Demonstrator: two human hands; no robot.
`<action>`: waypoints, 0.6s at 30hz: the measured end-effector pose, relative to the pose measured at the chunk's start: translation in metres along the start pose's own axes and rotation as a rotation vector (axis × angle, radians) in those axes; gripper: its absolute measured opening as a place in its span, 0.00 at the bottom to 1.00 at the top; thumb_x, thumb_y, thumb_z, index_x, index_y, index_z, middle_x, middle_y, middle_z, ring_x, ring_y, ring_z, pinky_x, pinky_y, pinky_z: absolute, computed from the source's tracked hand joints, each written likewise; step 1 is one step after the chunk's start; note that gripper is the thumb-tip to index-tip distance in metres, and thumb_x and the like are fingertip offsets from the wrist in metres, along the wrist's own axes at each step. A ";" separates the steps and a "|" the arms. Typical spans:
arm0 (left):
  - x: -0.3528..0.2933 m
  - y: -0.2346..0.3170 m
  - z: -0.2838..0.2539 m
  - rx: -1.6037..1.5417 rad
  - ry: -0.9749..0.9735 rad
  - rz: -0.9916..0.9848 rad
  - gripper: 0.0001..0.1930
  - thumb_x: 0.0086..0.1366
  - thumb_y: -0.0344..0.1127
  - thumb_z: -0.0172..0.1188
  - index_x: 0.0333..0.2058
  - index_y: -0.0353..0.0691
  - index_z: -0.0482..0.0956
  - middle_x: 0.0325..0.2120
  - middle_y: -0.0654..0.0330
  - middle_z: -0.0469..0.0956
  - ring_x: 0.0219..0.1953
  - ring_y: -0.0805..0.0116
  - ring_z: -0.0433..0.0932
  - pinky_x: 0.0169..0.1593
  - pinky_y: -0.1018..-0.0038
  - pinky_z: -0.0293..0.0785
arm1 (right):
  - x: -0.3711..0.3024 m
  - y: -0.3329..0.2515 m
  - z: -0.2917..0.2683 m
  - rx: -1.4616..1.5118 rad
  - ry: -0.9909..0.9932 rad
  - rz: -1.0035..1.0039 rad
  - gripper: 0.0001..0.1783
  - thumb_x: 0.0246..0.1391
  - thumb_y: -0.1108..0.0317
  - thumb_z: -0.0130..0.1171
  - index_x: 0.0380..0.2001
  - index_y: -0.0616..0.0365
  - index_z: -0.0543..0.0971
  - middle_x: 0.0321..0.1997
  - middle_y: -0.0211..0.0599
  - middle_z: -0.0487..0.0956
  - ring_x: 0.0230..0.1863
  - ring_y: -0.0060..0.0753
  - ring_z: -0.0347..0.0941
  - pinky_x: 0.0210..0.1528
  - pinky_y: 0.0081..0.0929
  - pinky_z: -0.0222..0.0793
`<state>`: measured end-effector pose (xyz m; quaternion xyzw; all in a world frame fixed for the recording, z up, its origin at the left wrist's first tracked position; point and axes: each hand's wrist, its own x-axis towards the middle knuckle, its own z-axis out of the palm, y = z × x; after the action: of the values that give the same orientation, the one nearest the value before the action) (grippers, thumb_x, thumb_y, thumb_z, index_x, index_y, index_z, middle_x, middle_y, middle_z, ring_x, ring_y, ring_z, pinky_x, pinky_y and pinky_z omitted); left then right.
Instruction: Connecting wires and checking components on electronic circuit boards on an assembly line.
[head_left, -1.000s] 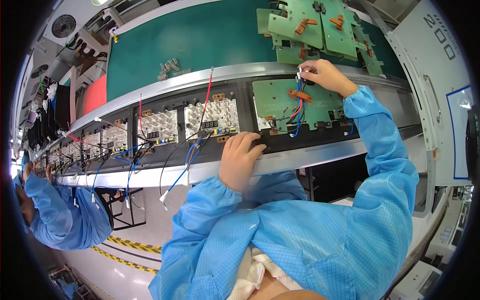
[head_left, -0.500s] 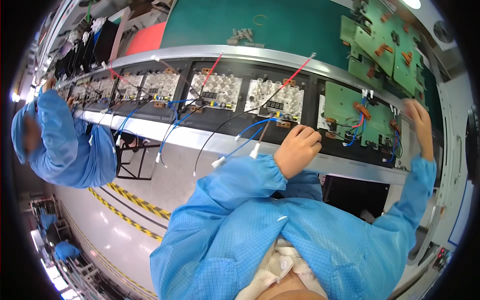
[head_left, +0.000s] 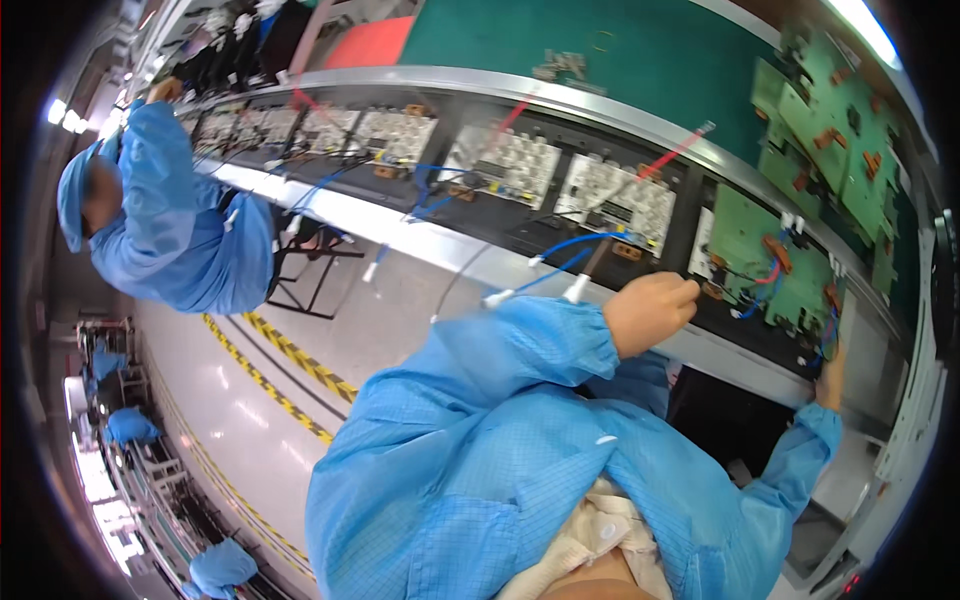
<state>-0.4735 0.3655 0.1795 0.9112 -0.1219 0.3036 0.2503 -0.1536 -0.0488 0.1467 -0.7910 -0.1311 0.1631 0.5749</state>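
Observation:
My left hand (head_left: 655, 312) is closed, fingers curled together, over the front rail of the line beside a green circuit board (head_left: 740, 238). Whatever is in its fingers, if anything, is hidden. At the board's right end is my right hand (head_left: 832, 378), low by a bundle of blue and dark wires (head_left: 828, 335); its fingers are partly hidden and blurred. Further wires and a brown clip (head_left: 777, 254) sit on the green board. Left of it lies a white circuit board (head_left: 622, 195) with a small dark display, a red wire (head_left: 672, 153) and blue wires (head_left: 575, 245).
More white boards with trailing wires run leftward along the black line. Loose green boards (head_left: 835, 150) are piled at the far right. Small metal parts (head_left: 560, 66) rest on a green mat (head_left: 480, 40). A co-worker in blue (head_left: 190, 240) sits at the left.
The view has shifted, so the line appears further right. My right hand has come down from above the green board's right end to its lower right corner. My left hand stays closed near the front rail.

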 end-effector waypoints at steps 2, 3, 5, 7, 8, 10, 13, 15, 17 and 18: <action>0.002 0.002 0.001 0.027 -0.015 -0.028 0.05 0.47 0.31 0.55 0.24 0.38 0.73 0.28 0.60 0.68 0.32 0.63 0.72 0.39 0.70 0.72 | 0.012 0.025 -0.013 -0.084 0.021 -0.081 0.22 0.63 0.57 0.50 0.54 0.61 0.72 0.47 0.30 0.75 0.44 0.24 0.71 0.47 0.25 0.68; 0.000 0.000 0.003 0.077 -0.007 -0.023 0.05 0.47 0.31 0.55 0.25 0.38 0.74 0.28 0.60 0.69 0.33 0.64 0.73 0.40 0.71 0.73 | 0.015 0.008 0.011 -0.100 -0.041 -0.040 0.22 0.63 0.58 0.50 0.54 0.62 0.71 0.47 0.30 0.75 0.44 0.24 0.70 0.47 0.25 0.68; 0.000 -0.001 0.002 0.095 -0.002 0.015 0.06 0.47 0.31 0.55 0.25 0.38 0.75 0.28 0.61 0.69 0.33 0.65 0.74 0.41 0.71 0.73 | 0.009 0.002 0.018 -0.141 -0.018 -0.072 0.21 0.63 0.59 0.50 0.53 0.62 0.72 0.47 0.30 0.75 0.46 0.23 0.69 0.50 0.24 0.66; 0.001 -0.003 -0.001 0.151 -0.011 0.029 0.07 0.47 0.31 0.55 0.27 0.38 0.76 0.29 0.62 0.71 0.34 0.67 0.75 0.43 0.72 0.73 | 0.006 -0.007 0.030 -0.166 -0.002 -0.093 0.21 0.63 0.60 0.50 0.53 0.63 0.71 0.47 0.30 0.75 0.46 0.23 0.69 0.52 0.24 0.65; 0.001 -0.002 0.000 0.147 -0.016 0.033 0.07 0.47 0.31 0.55 0.27 0.38 0.76 0.29 0.62 0.71 0.34 0.67 0.75 0.43 0.72 0.73 | 0.006 -0.011 0.035 -0.226 -0.008 -0.173 0.21 0.64 0.60 0.49 0.54 0.63 0.71 0.48 0.31 0.75 0.47 0.23 0.68 0.52 0.24 0.64; 0.000 -0.004 0.000 0.158 -0.028 0.023 0.08 0.46 0.32 0.56 0.28 0.39 0.77 0.30 0.63 0.72 0.35 0.68 0.75 0.44 0.73 0.72 | 0.006 -0.016 0.035 -0.278 -0.024 -0.257 0.21 0.64 0.61 0.49 0.54 0.63 0.71 0.48 0.31 0.75 0.48 0.23 0.68 0.53 0.24 0.64; 0.001 -0.006 0.007 0.169 -0.003 0.045 0.04 0.49 0.32 0.56 0.26 0.41 0.75 0.29 0.63 0.69 0.36 0.69 0.74 0.45 0.72 0.71 | 0.004 0.003 0.019 -0.200 0.122 -0.205 0.21 0.65 0.60 0.47 0.53 0.64 0.72 0.49 0.33 0.75 0.48 0.24 0.69 0.54 0.25 0.64; 0.004 -0.005 0.012 0.172 -0.030 0.042 0.05 0.48 0.32 0.56 0.26 0.41 0.76 0.30 0.64 0.70 0.35 0.69 0.74 0.44 0.74 0.71 | 0.015 0.005 -0.003 -0.182 -0.005 -0.154 0.21 0.65 0.59 0.47 0.53 0.64 0.72 0.48 0.33 0.75 0.48 0.25 0.70 0.53 0.25 0.64; 0.006 -0.005 0.022 0.162 -0.064 0.041 0.06 0.48 0.31 0.56 0.28 0.39 0.76 0.31 0.64 0.69 0.35 0.70 0.74 0.41 0.74 0.71 | 0.018 0.010 -0.001 -0.105 -0.047 -0.119 0.22 0.65 0.58 0.47 0.53 0.63 0.72 0.46 0.34 0.76 0.48 0.26 0.71 0.53 0.25 0.65; 0.005 -0.004 0.026 0.169 -0.063 0.035 0.06 0.48 0.31 0.56 0.28 0.39 0.76 0.31 0.64 0.69 0.35 0.70 0.74 0.41 0.74 0.71 | 0.023 0.014 0.003 -0.103 -0.055 -0.122 0.22 0.65 0.58 0.47 0.53 0.63 0.72 0.46 0.34 0.76 0.48 0.26 0.71 0.53 0.25 0.65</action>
<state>-0.4554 0.3552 0.1633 0.9360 -0.1196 0.2882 0.1631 -0.1340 -0.0414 0.1301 -0.8053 -0.2030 0.1423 0.5386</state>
